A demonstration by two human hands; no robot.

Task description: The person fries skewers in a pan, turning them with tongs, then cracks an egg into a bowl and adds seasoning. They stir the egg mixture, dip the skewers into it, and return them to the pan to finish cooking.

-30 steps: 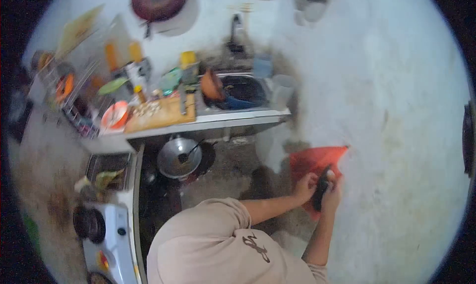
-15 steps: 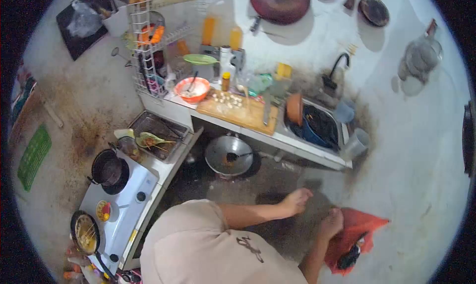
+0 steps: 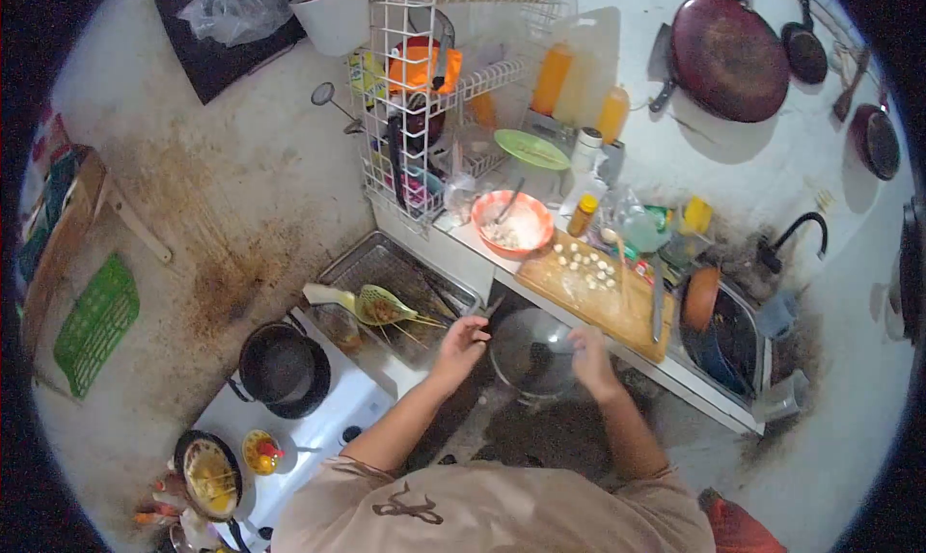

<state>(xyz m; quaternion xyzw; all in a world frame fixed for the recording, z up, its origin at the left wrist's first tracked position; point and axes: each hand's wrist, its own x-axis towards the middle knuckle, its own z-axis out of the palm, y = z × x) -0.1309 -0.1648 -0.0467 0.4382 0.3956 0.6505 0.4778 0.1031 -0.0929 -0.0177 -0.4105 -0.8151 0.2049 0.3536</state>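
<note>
My left hand [image 3: 461, 348] is raised in front of me near the stove-side counter corner, its fingers loosely curled and apart, with nothing visible in them. To the right, my right hand [image 3: 591, 362] is smeared by motion, so its grip cannot be made out. Between and below both hands sits a round metal wok [image 3: 533, 355], low down beneath the counter level. Beyond my right hand, a wooden cutting board [image 3: 627, 312] carries small white pieces [image 3: 585, 265] and a knife [image 3: 658, 302]. An orange-rimmed bowl [image 3: 514, 251] with white contents and a spoon stands beside the board.
On the left, a white stove [image 3: 318, 437] bears a dark pot [image 3: 285, 368] and a frying pan [image 3: 210, 483] with yellowish food. A metal tray [image 3: 371, 254] holds a green strainer [image 3: 381, 305]. A sink [image 3: 762, 360] with dishes lies right; a wire rack [image 3: 405, 157] stands behind.
My view has turned and I have straightened toward the counter. Both hands have come up over the wok; my right hand has moved away from the red bag at the right.
</note>
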